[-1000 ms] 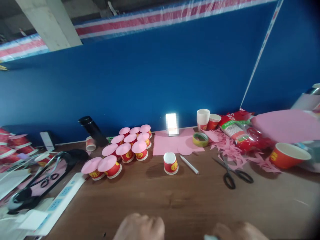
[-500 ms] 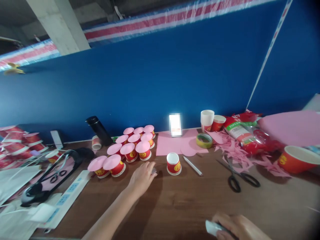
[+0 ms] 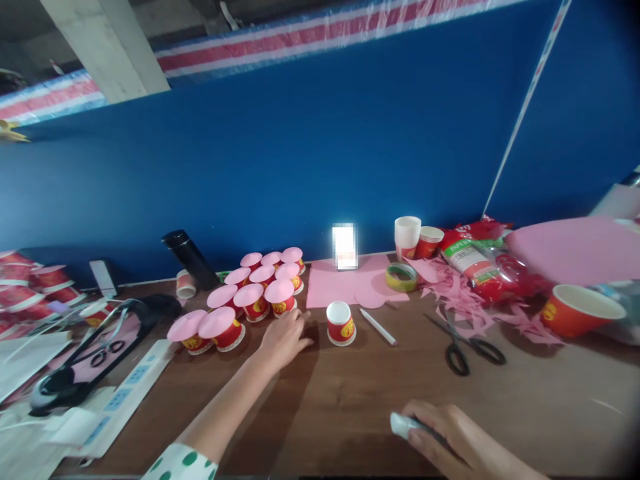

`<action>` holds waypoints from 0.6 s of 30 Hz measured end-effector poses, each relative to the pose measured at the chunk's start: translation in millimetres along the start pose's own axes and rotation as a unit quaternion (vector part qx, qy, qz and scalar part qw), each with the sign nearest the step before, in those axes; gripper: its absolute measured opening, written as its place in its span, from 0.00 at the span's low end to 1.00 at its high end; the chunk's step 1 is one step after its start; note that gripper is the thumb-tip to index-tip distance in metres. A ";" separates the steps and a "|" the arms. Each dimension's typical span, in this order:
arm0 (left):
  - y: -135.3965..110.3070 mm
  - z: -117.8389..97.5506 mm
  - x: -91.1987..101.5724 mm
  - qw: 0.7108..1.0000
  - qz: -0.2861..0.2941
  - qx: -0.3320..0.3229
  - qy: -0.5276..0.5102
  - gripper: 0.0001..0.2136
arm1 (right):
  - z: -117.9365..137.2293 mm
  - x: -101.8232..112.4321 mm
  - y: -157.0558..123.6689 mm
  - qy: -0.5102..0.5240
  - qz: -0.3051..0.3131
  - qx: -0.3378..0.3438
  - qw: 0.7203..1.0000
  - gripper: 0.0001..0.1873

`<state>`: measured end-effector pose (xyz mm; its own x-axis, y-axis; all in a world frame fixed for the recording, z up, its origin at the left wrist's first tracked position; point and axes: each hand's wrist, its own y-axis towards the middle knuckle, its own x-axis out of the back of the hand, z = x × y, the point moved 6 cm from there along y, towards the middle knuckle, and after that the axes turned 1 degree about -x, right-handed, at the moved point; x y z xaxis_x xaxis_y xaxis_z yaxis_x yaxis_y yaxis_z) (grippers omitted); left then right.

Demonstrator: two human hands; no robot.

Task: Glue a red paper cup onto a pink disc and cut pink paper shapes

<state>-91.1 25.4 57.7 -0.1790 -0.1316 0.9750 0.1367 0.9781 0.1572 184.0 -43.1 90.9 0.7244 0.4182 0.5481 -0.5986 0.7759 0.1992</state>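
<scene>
My left hand is over the table with thumb and fingers apart, and nothing shows in it. Its fingertips are close to the front of a group of upside-down red paper cups, each topped with a pink paper disc. To its right, a single upside-down red paper cup has no disc on it. Low at the right, my right hand is closed round a white-ended tube, whose darker rear part is mostly hidden by the fingers.
A white marker, black-handled scissors and a roll of tape lie right of the cup. Pink paper scraps and a large red cup are farther right. A power strip lies at left.
My left hand has shifted slightly toward the disc-topped cups, and its thumb has spread; a small object formerly at its fingertips no longer shows. My right hand has come up with the tube.
</scene>
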 end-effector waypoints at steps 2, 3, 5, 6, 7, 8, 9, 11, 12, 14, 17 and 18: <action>-5.7 -12.1 3.1 0.994 -0.064 0.006 -0.085 0.24 | -15.3 -2.8 5.4 0.007 0.018 -0.029 0.999 0.14; -7.5 -19.1 1.1 0.986 -0.086 0.013 -0.140 0.25 | -22.2 -2.5 9.7 0.007 0.018 -0.040 0.999 0.15; -6.6 -34.1 -9.7 0.956 -0.106 0.026 -0.271 0.26 | -34.2 1.2 22.6 0.012 -0.004 -0.056 0.998 0.14; -3.9 -39.7 -16.0 0.937 -0.122 0.042 -0.324 0.28 | -38.1 4.5 31.3 0.011 -0.027 -0.053 0.998 0.12; -0.2 -43.4 -22.6 0.919 -0.140 0.067 -0.361 0.30 | -40.5 8.0 41.0 0.007 -0.053 -0.041 0.998 0.11; 4.2 -45.3 -28.4 0.903 -0.163 0.097 -0.385 0.31 | -42.1 11.6 51.4 0.004 -0.085 -0.027 0.996 0.11; 9.4 -47.1 -33.2 0.893 -0.180 0.123 -0.393 0.30 | -44.4 14.7 62.0 0.002 -0.116 -0.021 0.993 0.10; 19.6 -50.6 -37.1 0.888 -0.216 0.153 -0.376 0.28 | -51.1 17.3 82.6 0.002 -0.164 -0.028 0.986 0.09; 24.1 -53.0 -37.6 0.888 -0.224 0.156 -0.371 0.27 | -54.8 16.3 92.0 0.010 -0.177 -0.029 0.984 0.09; 29.7 -58.5 -37.2 0.885 -0.234 0.148 -0.373 0.24 | -61.7 12.4 106.7 0.040 -0.193 -0.013 0.980 0.10; 27.3 -65.4 -35.3 0.877 -0.256 0.113 -0.391 0.21 | -77.4 8.3 114.2 0.087 -0.234 -0.004 0.968 0.13; 25.4 -67.1 -35.7 0.876 -0.254 0.100 -0.396 0.21 | -83.3 7.7 113.6 0.100 -0.247 -0.009 0.964 0.13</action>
<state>-15.8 44.2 37.4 -0.7989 -0.4828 0.3587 -0.3162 0.8445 0.4323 150.0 87.7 50.1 0.9720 0.0763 0.2223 -0.1586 0.9108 0.3811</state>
